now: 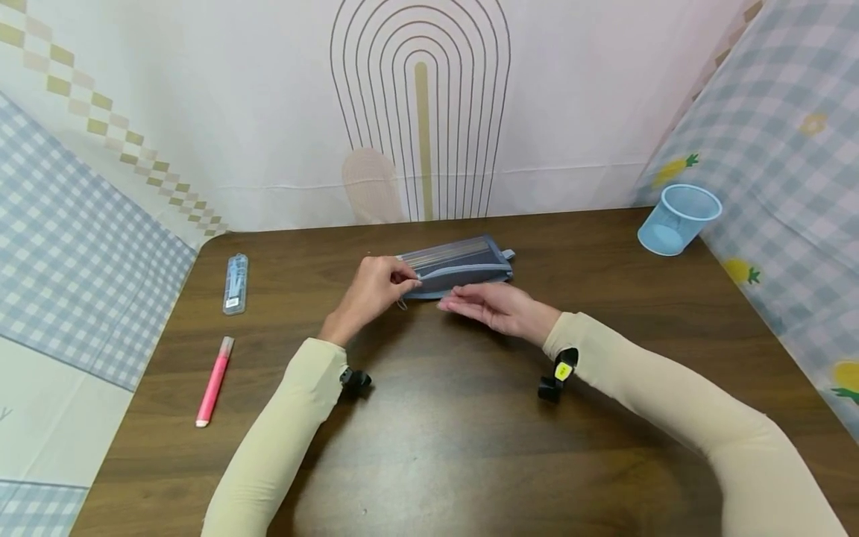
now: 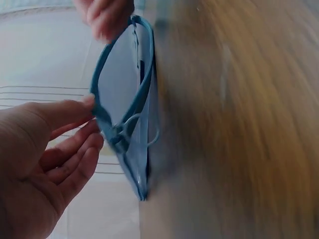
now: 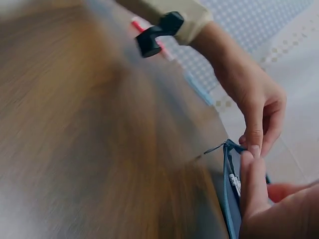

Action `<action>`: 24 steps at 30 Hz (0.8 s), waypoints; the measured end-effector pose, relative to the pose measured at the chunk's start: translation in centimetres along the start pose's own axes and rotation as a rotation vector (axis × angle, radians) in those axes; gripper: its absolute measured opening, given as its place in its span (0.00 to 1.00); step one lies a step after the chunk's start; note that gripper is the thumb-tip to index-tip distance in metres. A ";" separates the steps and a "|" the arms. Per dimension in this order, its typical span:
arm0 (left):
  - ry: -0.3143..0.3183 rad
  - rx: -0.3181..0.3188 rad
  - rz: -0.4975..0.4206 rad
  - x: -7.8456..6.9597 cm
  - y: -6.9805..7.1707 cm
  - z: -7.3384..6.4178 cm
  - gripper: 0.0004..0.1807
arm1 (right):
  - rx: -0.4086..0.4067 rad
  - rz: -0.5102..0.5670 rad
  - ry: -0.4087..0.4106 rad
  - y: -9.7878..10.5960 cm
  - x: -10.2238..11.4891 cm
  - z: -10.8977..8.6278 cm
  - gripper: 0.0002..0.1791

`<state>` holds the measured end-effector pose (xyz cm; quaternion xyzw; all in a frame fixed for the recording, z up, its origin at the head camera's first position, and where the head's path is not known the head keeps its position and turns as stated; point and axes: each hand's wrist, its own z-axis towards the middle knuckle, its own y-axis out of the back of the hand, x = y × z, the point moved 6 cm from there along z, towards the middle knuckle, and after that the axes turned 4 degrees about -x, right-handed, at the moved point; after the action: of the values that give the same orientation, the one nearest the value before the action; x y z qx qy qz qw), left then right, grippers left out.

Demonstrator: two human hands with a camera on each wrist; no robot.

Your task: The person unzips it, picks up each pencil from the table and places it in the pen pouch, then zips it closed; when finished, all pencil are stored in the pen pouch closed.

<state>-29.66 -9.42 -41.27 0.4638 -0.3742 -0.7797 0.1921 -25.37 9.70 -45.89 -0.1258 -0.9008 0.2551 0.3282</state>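
Observation:
A blue-grey zip pencil case (image 1: 463, 257) lies near the back of the table, its zip opening spread wide along the near side. My left hand (image 1: 379, 287) pinches the edge of the opening at its left end between thumb and fingers. In the left wrist view a thin cord loop (image 2: 132, 130) hangs by the zip end, close to the left hand (image 2: 55, 144). My right hand (image 1: 493, 307) is at the near side of the case with its fingers extended. Inside the opening, the right wrist view shows a small white pen-like item (image 3: 235, 183), partly hidden by the right hand (image 3: 279, 209).
At the left lie a pink marker (image 1: 215, 382) and a slim clear-blue case (image 1: 236, 283). A light-blue mesh pen cup (image 1: 671, 224) stands at the back right corner. Patterned cloth (image 1: 268, 112) hangs along the table's back and sides.

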 end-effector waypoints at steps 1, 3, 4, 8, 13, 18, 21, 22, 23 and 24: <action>-0.017 0.019 0.001 0.1 0.1 -0.1 0.07 | 0.011 -0.053 0.013 0.0 -0.1 -0.3 0.28; -0.040 0.041 0.015 0.3 0.5 -0.3 0.06 | 0.036 -0.184 0.054 -0.1 -0.3 -0.8 0.27; -0.046 0.045 0.027 0.5 0.8 -0.4 0.06 | 0.046 -0.255 0.079 -0.1 -0.3 -1.1 0.26; -0.081 0.070 0.101 1.1 1.8 -1.0 0.12 | 0.049 -0.552 0.186 -0.4 -0.4 -1.8 0.23; -0.234 0.150 0.227 0.7 1.1 -1.0 0.23 | 0.069 -0.745 0.255 -0.8 -0.6 -2.4 0.20; -0.334 0.169 0.299 0.4 -0.1 -1.1 0.23 | 0.122 -0.792 0.246 -1.6 -0.8 -2.6 0.20; -0.357 0.155 0.312 0.3 -0.4 -1.1 0.20 | 0.132 -0.813 0.255 -1.8 -0.8 -2.8 0.20; -0.361 0.142 0.312 0.3 -0.4 -1.1 0.19 | 0.132 -0.826 0.267 -1.9 -0.8 -2.8 0.20; -0.363 0.125 0.310 0.2 -0.3 -1.1 0.17 | 0.131 -0.843 0.283 -1.9 -0.8 -2.8 0.20; -0.365 0.105 0.303 0.1 -0.1 -1.1 0.16 | 0.126 -0.867 0.305 -2.0 -0.8 -2.8 0.19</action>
<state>-28.76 -9.85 -41.77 0.2632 -0.5079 -0.7925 0.2117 -23.10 8.76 -43.38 0.2466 -0.7945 0.1271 0.5402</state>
